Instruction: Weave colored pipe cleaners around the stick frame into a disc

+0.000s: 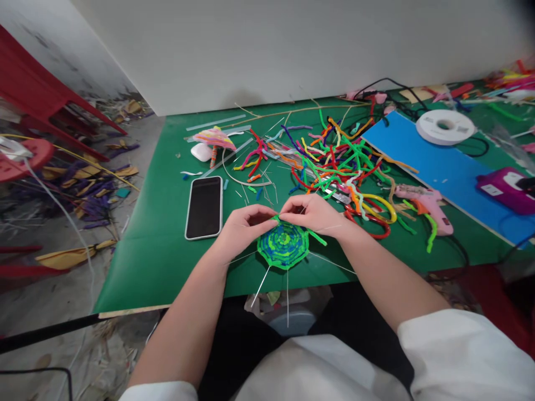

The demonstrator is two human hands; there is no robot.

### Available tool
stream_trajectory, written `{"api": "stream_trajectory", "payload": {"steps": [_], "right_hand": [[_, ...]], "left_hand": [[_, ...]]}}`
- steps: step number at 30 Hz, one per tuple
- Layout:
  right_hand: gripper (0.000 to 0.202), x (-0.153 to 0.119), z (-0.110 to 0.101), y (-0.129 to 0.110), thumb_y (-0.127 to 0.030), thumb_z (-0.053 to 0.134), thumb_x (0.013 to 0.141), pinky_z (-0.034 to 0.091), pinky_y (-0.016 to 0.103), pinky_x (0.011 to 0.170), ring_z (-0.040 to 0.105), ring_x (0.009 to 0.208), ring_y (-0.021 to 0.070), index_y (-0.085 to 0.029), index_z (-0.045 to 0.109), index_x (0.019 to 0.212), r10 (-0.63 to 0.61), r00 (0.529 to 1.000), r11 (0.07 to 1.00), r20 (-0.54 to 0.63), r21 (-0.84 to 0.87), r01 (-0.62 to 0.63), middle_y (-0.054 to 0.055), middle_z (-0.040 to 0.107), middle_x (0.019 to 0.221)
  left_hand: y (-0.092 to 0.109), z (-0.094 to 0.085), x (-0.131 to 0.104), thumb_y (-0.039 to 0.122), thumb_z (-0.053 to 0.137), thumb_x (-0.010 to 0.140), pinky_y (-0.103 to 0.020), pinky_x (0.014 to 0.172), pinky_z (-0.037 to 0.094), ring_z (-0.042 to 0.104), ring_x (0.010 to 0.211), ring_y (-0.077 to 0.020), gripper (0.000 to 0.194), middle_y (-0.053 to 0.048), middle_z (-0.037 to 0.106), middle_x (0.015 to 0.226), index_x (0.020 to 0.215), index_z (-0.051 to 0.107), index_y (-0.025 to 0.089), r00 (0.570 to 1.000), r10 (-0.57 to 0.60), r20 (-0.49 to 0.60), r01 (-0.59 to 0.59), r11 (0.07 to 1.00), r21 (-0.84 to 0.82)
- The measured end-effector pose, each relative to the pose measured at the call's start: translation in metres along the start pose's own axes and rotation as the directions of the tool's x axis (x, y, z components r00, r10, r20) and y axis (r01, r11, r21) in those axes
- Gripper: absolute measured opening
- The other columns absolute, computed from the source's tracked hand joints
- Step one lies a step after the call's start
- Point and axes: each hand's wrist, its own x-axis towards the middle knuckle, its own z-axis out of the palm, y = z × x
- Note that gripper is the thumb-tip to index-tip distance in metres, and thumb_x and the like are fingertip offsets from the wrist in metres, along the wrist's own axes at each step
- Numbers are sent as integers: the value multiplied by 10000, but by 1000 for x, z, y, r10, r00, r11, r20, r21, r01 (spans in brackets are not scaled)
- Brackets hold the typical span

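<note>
My left hand (242, 225) and my right hand (311, 214) meet over a round woven disc (284, 248) of green and blue pipe cleaners with thin white spokes sticking out. Both hands pinch its far rim, where a loose green pipe cleaner end (316, 238) trails to the right. The disc is held just above the near edge of the green table (159, 245).
A phone (204, 207) lies face up left of my hands. A heap of coloured pipe cleaners (334, 161) fills the middle. A pink glue gun (422, 201), a blue board (443, 167) with a white tape roll (445, 126) and a purple device (505, 189) sit right. A small woven umbrella (214, 139) stands at the back.
</note>
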Motion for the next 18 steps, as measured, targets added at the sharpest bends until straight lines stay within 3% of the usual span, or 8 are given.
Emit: {"api": "stream_trajectory", "payload": {"steps": [2,4,6,8,9,11,14,18], "right_hand": [[192,-1,-3,-1,-326,570,722,400,222,548,500,592,90,-139,611,735,3,1000,1000,-2,3,-3,4,567,644],[183,-2,-7,-4,-319,582,712,398,220,549,502,596,89,-139,609,722,11,1000,1000,17,21,-11,6,575,651],[183,-4,-10,-7,-319,592,703,391,215,539,491,583,82,-137,608,720,17,998,998,63,52,-20,1,571,644],[186,-6,-12,-10,-319,596,699,378,208,522,471,561,73,-135,610,726,16,994,997,109,70,-24,-6,560,628],[187,-6,-12,-11,-317,594,699,369,205,513,462,551,68,-134,611,730,15,992,997,127,70,-24,-8,554,621],[182,-7,-11,-12,-307,586,705,353,198,496,447,537,62,-131,614,738,12,988,998,152,57,-21,-10,545,611],[165,-7,-10,-13,-291,577,708,340,194,486,438,532,60,-132,612,738,12,986,999,167,30,-17,-14,532,602],[161,-6,-8,-13,-294,573,708,339,196,492,437,535,63,-136,604,720,9,987,1000,160,3,-9,-19,524,592]], "left_hand": [[2,-17,-3,359,716,600,-356,825,461,580,974,-240,463,-84,643,1051,1026,620,203,982,-32,186,43,998,-55],[4,-33,-5,500,687,573,-406,833,459,546,1042,-301,605,-135,613,1111,1082,608,183,948,-36,318,86,986,-144],[4,-42,-4,635,544,629,-419,791,478,585,970,-300,605,-154,653,1014,977,661,156,980,11,199,40,968,-249],[3,-39,-1,538,553,694,-365,721,502,626,849,-244,430,-119,688,888,841,689,157,999,-11,40,18,980,-197],[3,-34,0,458,596,697,-330,688,506,632,794,-215,331,-97,694,835,794,691,156,999,-30,11,32,991,-127],[4,-20,3,361,658,667,-283,647,500,624,716,-177,223,-67,693,771,750,689,156,997,-46,56,47,999,-8],[5,-4,5,337,685,638,-243,594,481,598,642,-141,199,-33,678,708,735,685,164,997,-40,68,33,994,104],[5,0,4,352,684,631,-226,548,462,578,614,-129,223,-31,665,712,740,668,158,999,-16,44,9,988,155]]}}
